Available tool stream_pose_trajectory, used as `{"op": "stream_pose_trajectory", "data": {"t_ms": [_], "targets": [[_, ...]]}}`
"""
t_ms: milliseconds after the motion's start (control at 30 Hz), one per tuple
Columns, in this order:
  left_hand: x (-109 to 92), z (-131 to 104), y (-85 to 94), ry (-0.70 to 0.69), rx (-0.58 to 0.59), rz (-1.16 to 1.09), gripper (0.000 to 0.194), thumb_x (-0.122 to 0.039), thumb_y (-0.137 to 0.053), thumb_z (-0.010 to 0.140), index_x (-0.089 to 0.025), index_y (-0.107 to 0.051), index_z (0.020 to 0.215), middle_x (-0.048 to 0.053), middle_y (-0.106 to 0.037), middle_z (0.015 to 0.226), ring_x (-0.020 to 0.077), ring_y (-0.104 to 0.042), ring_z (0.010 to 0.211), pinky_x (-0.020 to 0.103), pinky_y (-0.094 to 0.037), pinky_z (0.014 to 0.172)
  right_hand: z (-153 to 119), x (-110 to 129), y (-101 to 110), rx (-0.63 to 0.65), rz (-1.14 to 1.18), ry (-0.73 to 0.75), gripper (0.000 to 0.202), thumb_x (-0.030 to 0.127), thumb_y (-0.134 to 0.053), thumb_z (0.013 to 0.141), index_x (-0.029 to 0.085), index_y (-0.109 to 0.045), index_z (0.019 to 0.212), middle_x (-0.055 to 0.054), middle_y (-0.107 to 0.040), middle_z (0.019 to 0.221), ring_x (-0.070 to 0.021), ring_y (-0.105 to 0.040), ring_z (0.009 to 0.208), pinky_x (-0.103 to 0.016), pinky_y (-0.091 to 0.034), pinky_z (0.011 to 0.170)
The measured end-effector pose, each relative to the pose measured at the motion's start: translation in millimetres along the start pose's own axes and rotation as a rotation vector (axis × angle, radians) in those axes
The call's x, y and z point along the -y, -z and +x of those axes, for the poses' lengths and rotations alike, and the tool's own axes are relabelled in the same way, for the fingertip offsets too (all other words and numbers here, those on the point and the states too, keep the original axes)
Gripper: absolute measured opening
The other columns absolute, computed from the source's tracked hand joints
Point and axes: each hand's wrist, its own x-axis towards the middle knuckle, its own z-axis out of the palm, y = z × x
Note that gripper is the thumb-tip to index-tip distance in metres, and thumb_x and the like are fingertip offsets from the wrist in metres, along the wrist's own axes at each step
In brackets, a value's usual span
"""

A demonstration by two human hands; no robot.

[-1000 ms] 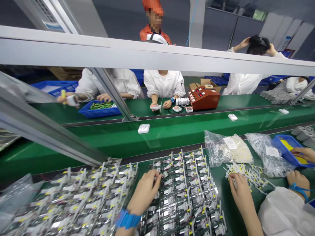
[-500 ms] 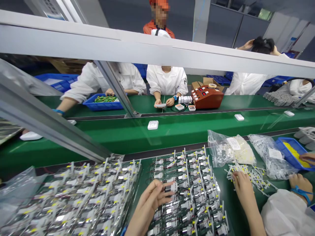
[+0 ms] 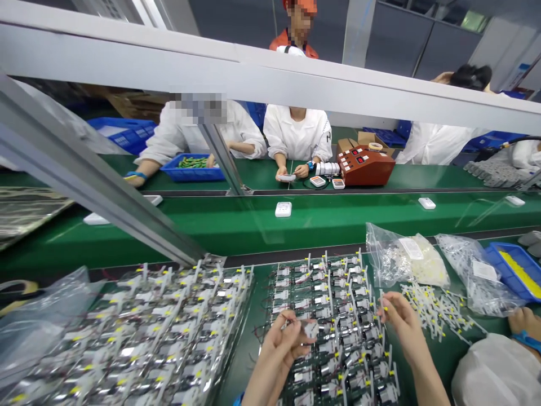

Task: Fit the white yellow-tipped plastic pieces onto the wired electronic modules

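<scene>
My left hand (image 3: 279,352) is closed over the right-hand tray, its fingertips around a small wired part (image 3: 310,328), mostly hidden by the fingers. Between thumb and fingers, my right hand (image 3: 403,318) pinches a thin white stick (image 3: 381,301) with a yellow bit, held near the tray's right edge. Beneath both hands the clear plastic tray (image 3: 291,296) carries rows of small silver-and-white parts, many with white sticks. To the right of my right hand lies a loose pile of white sticks (image 3: 435,310) with yellow bits.
A second filled tray (image 3: 139,332) lies left, beside a clear bag (image 3: 51,321). Plastic bags (image 3: 412,259) and a blue bin (image 3: 513,270) with yellow pieces stand right. A co-worker's hand (image 3: 524,324) rests nearby. A metal post (image 3: 139,208) and green conveyor (image 3: 228,220) run ahead.
My right hand has left the stick pile and moved left to the tray, now with one stick pinched. My left hand stays over the tray. The view has shifted slightly.
</scene>
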Motion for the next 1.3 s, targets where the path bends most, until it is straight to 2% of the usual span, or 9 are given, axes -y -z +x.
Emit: {"op": "stream_pose_trajectory", "data": {"t_ms": [100, 200, 367, 467, 600, 700, 833, 1000, 1300], "targets": [[0.3, -4.1, -6.2, -0.074, 0.008, 0.032, 0.043, -0.042, -0.08, 0.072, -0.023, -0.046, 0.09, 0.002, -0.07, 0.094, 0.0114, -0.063, 0.066, 0.022, -0.052, 0.058, -9.2, 7.8, -20.0, 0.064, 0.084, -0.083, 0.033, 0.047, -0.078, 0.074, 0.021, -0.066, 0.091, -0.002, -0.066, 0.079, -0.0165, -0.062, 0.07, -0.027, -0.049, 0.068], [4.0, -2.9, -5.7, -0.122, 0.017, 0.066, 0.043, -0.041, -0.079, 0.073, -0.023, -0.045, 0.09, 0.003, -0.072, 0.092, 0.0102, -0.06, 0.063, 0.024, -0.051, 0.06, -16.5, 14.2, -38.0, 0.118, 0.175, -0.131, 0.03, 0.043, -0.081, 0.071, 0.021, -0.065, 0.084, 0.0, -0.064, 0.081, -0.0127, -0.058, 0.068, -0.024, -0.049, 0.067], [13.0, 3.9, 2.2, -0.128, 0.125, 0.109, 0.046, -0.04, -0.079, 0.074, -0.023, -0.046, 0.1, 0.007, -0.074, 0.096, 0.0142, -0.064, 0.071, 0.028, -0.053, 0.067, -28.8, 15.1, -61.8, 0.25, 0.235, -0.176, 0.029, 0.039, -0.083, 0.07, 0.022, -0.065, 0.085, 0.0, -0.063, 0.082, -0.0116, -0.057, 0.069, -0.023, -0.048, 0.067], [15.3, 4.3, 3.1, -0.136, 0.145, 0.126, 0.047, -0.039, -0.079, 0.073, -0.021, -0.052, 0.106, 0.01, -0.074, 0.099, 0.0162, -0.066, 0.076, 0.028, -0.054, 0.068, -37.3, 11.1, -73.7, 0.331, 0.161, -0.114, 0.029, 0.04, -0.081, 0.073, 0.024, -0.07, 0.094, -0.002, -0.063, 0.085, -0.0154, -0.06, 0.079, -0.026, -0.048, 0.071], [13.4, 1.5, 0.2, -0.168, 0.16, 0.154, 0.037, -0.038, -0.08, 0.073, -0.019, -0.061, 0.097, 0.011, -0.075, 0.102, 0.0191, -0.069, 0.083, 0.028, -0.054, 0.072, -45.0, 9.1, -85.6, 0.401, 0.105, 0.026, 0.021, 0.041, -0.073, 0.081, 0.024, -0.072, 0.093, -0.004, -0.057, 0.093, -0.0177, -0.059, 0.084, -0.027, -0.049, 0.072], [11.3, -0.7, -1.9, -0.176, 0.169, 0.19, 0.032, -0.038, -0.08, 0.073, -0.019, -0.065, 0.094, 0.011, -0.075, 0.103, 0.0226, -0.069, 0.094, 0.029, -0.054, 0.077, -47.1, 10.8, -90.1, 0.395, 0.098, 0.074, 0.017, 0.04, -0.069, 0.084, 0.024, -0.069, 0.09, -0.004, -0.055, 0.093, -0.0178, -0.058, 0.084, -0.027, -0.049, 0.071], [11.0, -2.5, -4.1, -0.193, 0.17, 0.225, 0.031, -0.039, -0.08, 0.072, -0.018, -0.069, 0.091, 0.011, -0.075, 0.102, 0.0234, -0.069, 0.096, 0.03, -0.054, 0.08, -49.0, 14.4, -91.6, 0.374, 0.03, 0.127, 0.015, 0.038, -0.065, 0.088, 0.024, -0.067, 0.087, -0.005, -0.055, 0.092, -0.0192, -0.058, 0.087, -0.028, -0.049, 0.074], [14.6, -2.1, -4.1, -0.178, 0.123, 0.177, 0.032, -0.041, -0.081, 0.07, -0.017, -0.069, 0.087, 0.011, -0.076, 0.099, 0.0222, -0.07, 0.088, 0.028, -0.055, 0.073, -49.9, 18.1, -86.3, 0.345, -0.086, 0.206, 0.009, 0.032, -0.062, 0.091, 0.024, -0.065, 0.087, -0.004, -0.058, 0.089, -0.0201, -0.059, 0.088, -0.03, -0.048, 0.078], [20.0, -2.8, -2.7, -0.161, 0.087, 0.123, 0.033, -0.042, -0.08, 0.071, -0.017, -0.065, 0.087, 0.009, -0.076, 0.096, 0.0134, -0.066, 0.064, 0.026, -0.052, 0.066, -48.1, 17.3, -81.4, 0.363, -0.242, 0.41, 0.008, 0.021, -0.056, 0.093, 0.023, -0.064, 0.09, -0.006, -0.062, 0.088, -0.0206, -0.061, 0.086, -0.032, -0.049, 0.076]]}}
